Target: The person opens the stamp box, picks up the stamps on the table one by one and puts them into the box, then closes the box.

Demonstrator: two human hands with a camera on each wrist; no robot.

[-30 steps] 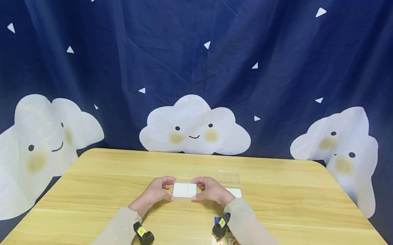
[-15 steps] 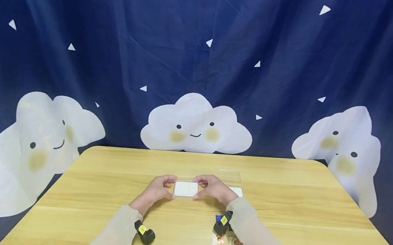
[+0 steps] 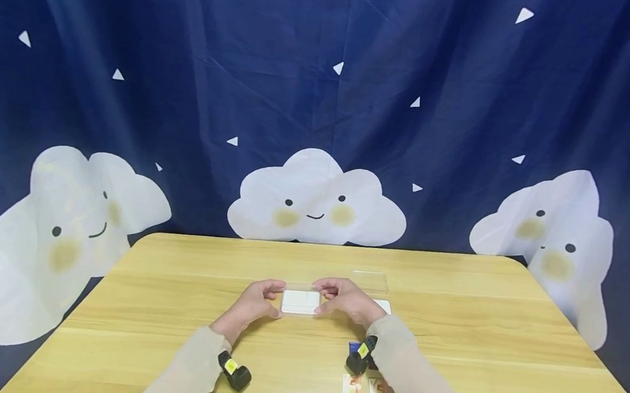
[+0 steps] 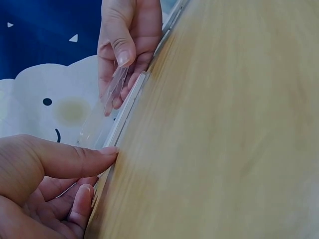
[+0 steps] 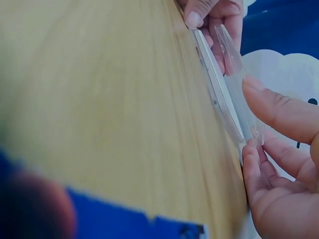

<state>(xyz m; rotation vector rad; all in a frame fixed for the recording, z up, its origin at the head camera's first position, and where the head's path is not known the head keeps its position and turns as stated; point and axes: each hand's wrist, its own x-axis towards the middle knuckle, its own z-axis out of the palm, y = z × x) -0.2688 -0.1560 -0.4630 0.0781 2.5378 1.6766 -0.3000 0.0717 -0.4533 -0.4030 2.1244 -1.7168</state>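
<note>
White flat rectangular slab (image 3: 301, 302) in a thin clear plastic surround lies low at the centre of the head view, on a pale wooden table (image 3: 167, 309), between two bare hands. At its left end in that view, the left hand (image 3: 250, 301) grips it between thumb and fingers, the thumb lying against the near corner. At the opposite end, the right hand (image 3: 346, 302) has thumb and fingers bent around a clear thin plastic cover (image 4: 102, 114); whether those fingers also hold the slab, I cannot tell. In the wrist views this cover stands tilted beside the slab's upper face, with a gap between them. Further up and to the right in the head view, another clear rectangular plastic piece (image 3: 371, 281) rests on the table; below it, a white rounded-corner piece (image 3: 383, 305) is partly hidden by the right wrist. Towards the lower right lie two small printed cards (image 3: 352, 388), side by side, with a blue item (image 3: 354, 347) above them, partly covered by a black wrist camera (image 3: 357, 361). Beige sleeves (image 3: 184, 367) cover both forearms. A navy curtain (image 3: 222, 36) with white clouds and triangles fills the upper frame.
</note>
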